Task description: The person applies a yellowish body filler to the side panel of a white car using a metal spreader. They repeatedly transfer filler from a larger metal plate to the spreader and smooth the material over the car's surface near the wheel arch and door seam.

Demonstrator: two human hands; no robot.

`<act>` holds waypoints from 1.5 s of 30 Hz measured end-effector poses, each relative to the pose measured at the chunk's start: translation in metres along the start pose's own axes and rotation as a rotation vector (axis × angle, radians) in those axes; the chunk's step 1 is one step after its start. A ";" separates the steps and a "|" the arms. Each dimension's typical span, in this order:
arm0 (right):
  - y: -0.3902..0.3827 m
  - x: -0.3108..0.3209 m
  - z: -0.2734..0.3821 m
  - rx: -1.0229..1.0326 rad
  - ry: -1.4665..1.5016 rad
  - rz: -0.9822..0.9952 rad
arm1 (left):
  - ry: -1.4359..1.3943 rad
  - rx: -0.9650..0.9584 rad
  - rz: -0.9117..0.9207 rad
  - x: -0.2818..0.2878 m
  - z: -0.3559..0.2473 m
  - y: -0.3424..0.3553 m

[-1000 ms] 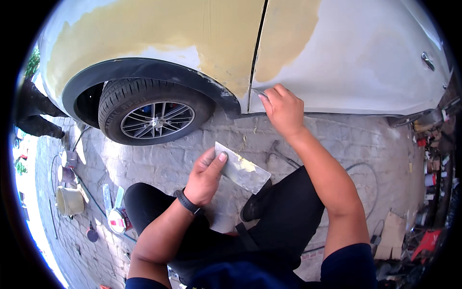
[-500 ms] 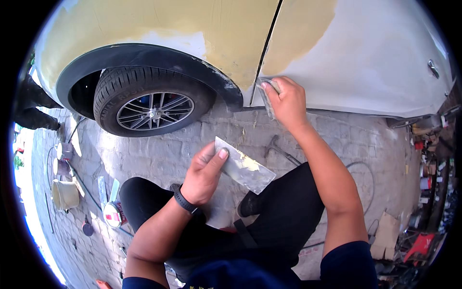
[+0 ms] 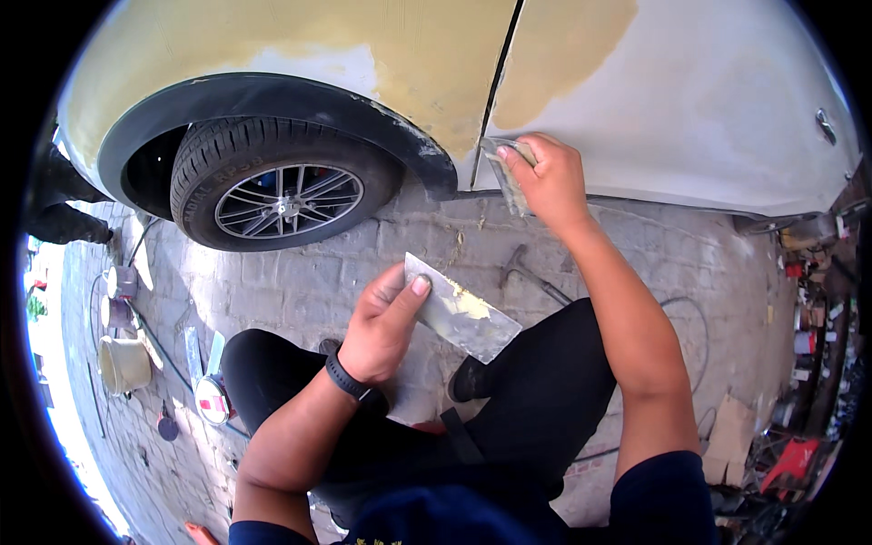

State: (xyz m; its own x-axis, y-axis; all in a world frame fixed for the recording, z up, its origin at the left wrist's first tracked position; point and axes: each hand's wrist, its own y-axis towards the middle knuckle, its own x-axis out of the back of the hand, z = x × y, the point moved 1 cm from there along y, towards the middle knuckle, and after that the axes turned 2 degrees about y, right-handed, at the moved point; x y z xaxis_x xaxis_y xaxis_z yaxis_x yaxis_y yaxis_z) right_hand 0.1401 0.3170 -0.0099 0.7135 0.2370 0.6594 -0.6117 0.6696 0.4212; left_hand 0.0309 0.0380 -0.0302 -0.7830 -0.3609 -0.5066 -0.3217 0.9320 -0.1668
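Observation:
My left hand (image 3: pixel 389 313) grips one end of a flat metal plate (image 3: pixel 472 327), with the thumb on top. Pale yellow filler lies along the plate's upper edge. In my right hand (image 3: pixel 548 177) is a thin grey filler spreader (image 3: pixel 505 178), pinched between thumb and fingers. It is at the lower end of the door gap, close to the lower edge of the car body. Yellowish filler (image 3: pixel 572 54) covers part of the white door (image 3: pixel 708 109) and much of the rear panel (image 3: pixel 436 54) beside it.
A wheel (image 3: pixel 286 204) sits under the black arch trim (image 3: pixel 263 95) at left. On the paved ground (image 3: pixel 436 222) are a hammer-like tool (image 3: pixel 536 277), a tin (image 3: pixel 214 400) and a bucket (image 3: pixel 124 365). Another person's legs (image 3: pixel 68 200) stand at far left. Cluttered shelves (image 3: pixel 808 345) line the right.
My right hand has shifted slightly right, and the spreader with it. The car sits a little higher in the view. My left hand and the plate stay almost still.

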 end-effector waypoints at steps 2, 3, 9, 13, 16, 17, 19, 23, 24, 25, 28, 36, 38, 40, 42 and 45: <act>-0.003 -0.008 -0.018 0.039 -0.083 0.105 | 0.000 0.006 0.019 0.000 -0.002 0.003; 0.000 -0.009 -0.024 0.065 -0.129 0.146 | 0.007 0.005 0.012 0.000 -0.002 0.004; 0.001 -0.005 -0.020 0.063 -0.042 0.098 | -0.005 0.002 0.010 0.000 -0.001 0.007; 0.007 0.001 -0.006 0.129 -0.001 -0.032 | -0.012 -0.006 -0.011 0.000 0.002 0.003; -0.001 -0.006 -0.026 0.121 -0.145 0.108 | -0.023 0.013 0.020 -0.001 0.001 0.005; 0.001 -0.005 -0.021 0.111 -0.104 0.067 | -0.016 0.000 0.000 -0.001 0.002 0.004; 0.004 0.000 -0.009 0.090 -0.019 -0.013 | -0.002 -0.027 -0.043 0.000 0.002 0.004; 0.005 -0.012 -0.019 0.108 -0.138 0.108 | 0.006 -0.016 0.011 -0.001 0.001 0.007; 0.006 -0.014 -0.019 0.117 -0.174 0.123 | 0.017 -0.024 0.001 0.000 0.003 0.007; 0.008 -0.011 -0.021 0.124 -0.125 0.041 | 0.028 -0.031 -0.010 0.001 0.003 0.007; -0.002 -0.011 -0.013 0.123 -0.079 -0.006 | 0.023 -0.010 0.003 0.000 0.001 0.007; 0.001 0.026 0.030 0.104 0.011 -0.152 | 0.037 -0.026 -0.008 0.004 -0.002 0.007; -0.014 0.035 0.024 0.088 -0.005 -0.187 | 0.040 -0.044 -0.015 0.006 0.003 0.007; -0.033 0.043 0.035 0.001 0.108 -0.133 | 0.040 -0.046 -0.028 0.002 -0.001 0.008; -0.055 0.047 0.052 -0.006 0.261 -0.127 | 0.069 -0.064 -0.049 0.000 -0.001 0.007; -0.094 0.043 0.068 -0.019 0.566 -0.061 | 0.112 -0.117 -0.082 -0.001 -0.003 0.006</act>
State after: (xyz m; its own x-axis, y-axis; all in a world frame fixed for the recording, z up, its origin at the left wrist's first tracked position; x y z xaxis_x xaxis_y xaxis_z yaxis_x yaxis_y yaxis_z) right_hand 0.2050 0.2169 0.0212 0.8226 0.5340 0.1955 -0.5610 0.7056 0.4330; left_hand 0.0282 0.0442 -0.0286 -0.8039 -0.4432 -0.3966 -0.4419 0.8914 -0.1006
